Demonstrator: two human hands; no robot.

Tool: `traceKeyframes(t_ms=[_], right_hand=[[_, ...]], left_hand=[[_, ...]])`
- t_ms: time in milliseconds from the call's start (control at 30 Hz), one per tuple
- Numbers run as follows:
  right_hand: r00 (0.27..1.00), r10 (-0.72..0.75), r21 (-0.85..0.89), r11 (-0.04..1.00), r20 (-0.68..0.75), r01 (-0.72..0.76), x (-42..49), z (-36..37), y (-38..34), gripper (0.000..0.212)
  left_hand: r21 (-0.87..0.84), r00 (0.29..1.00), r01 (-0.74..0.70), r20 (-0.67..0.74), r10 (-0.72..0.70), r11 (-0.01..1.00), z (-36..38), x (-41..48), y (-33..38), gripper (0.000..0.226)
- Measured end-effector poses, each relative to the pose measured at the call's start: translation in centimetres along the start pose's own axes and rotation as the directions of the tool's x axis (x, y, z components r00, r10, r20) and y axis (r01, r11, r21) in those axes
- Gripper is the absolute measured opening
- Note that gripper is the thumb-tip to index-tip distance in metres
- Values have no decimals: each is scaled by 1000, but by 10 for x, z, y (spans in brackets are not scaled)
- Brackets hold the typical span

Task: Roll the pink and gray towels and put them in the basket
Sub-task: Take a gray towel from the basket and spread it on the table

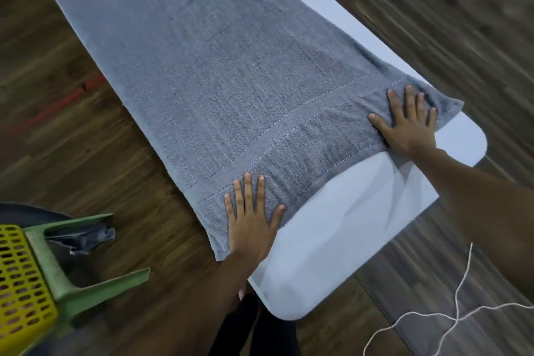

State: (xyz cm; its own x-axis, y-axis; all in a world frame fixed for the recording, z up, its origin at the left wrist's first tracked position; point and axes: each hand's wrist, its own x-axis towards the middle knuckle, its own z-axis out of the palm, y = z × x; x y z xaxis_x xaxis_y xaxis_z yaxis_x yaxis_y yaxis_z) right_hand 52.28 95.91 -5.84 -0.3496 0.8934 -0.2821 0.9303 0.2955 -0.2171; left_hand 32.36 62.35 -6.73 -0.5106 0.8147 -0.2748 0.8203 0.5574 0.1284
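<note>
Right now both hands lie flat, fingers spread, on the gray towel (219, 78)'s near hem: left hand (252, 224) lower centre, right hand (409, 121) mid-right. Towel's long axis runs away toward upper left along the white table (332, 240), so rolling goes that way. Yellow basket (20, 274) at lower left; pink towel not in view.

**Gray towel spread on a white table**

A long white table (332, 240) with rounded corners runs from 11 o'clock to 5 o'clock over a dark wood-plank floor (86, 139). A gray towel (216, 81) lies flat along it and covers most of the top. Its stitched border is toward the 5 o'clock end, where a stretch of bare tabletop shows. On the floor, a white cord (459, 298) loops at 5 o'clock, and a green plastic stool (86, 292) sits at 8 o'clock.
</note>
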Motion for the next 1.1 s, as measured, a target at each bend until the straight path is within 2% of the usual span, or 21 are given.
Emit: traceKeyframes(t_ms=[233, 333, 400, 500, 567, 733, 867, 933, 1100], right_hand=[[998, 32, -48, 998, 62, -29, -9, -6, 11, 80], [995, 42, 5, 999, -92, -42, -19, -16, -11, 64], [984, 64, 174, 984, -168, -34, -36, -20, -30, 45], [975, 195, 498, 859, -107, -117, -81, -31, -56, 29], [965, 252, 605, 780, -69, -160, -115, -42, -66, 22], [957, 287, 713, 677, -24, -185, -198, -64, -66, 16], [936, 351, 831, 520, 6, -200, -246, -79, -44, 11], [918, 398, 875, 444, 1, -193, -259, -85, -23, 11], [883, 466, 914, 379, -56, -142, -266, -104, 62, 10]], left_hand=[[-39, 999, -17, 46, 19, 999, -6, -15, 9, 79], [-105, 999, -28, 37, 32, 994, -31, -5, 7, 69], [-152, 998, -65, -6, 65, 986, -53, 4, 7, 49], [-194, 990, -143, -18, 143, 970, -86, 13, 15, 30], [-244, 978, -202, -6, 207, 949, -109, 13, 29, 22], [-273, 936, -327, 38, 350, 905, -151, 5, 75, 21], [-299, 891, -419, 46, 451, 857, -169, -2, 122, 19], [-318, 868, -457, 44, 495, 831, -172, -5, 153, 18], [-329, 804, -553, 33, 594, 766, -170, -6, 250, 15]])
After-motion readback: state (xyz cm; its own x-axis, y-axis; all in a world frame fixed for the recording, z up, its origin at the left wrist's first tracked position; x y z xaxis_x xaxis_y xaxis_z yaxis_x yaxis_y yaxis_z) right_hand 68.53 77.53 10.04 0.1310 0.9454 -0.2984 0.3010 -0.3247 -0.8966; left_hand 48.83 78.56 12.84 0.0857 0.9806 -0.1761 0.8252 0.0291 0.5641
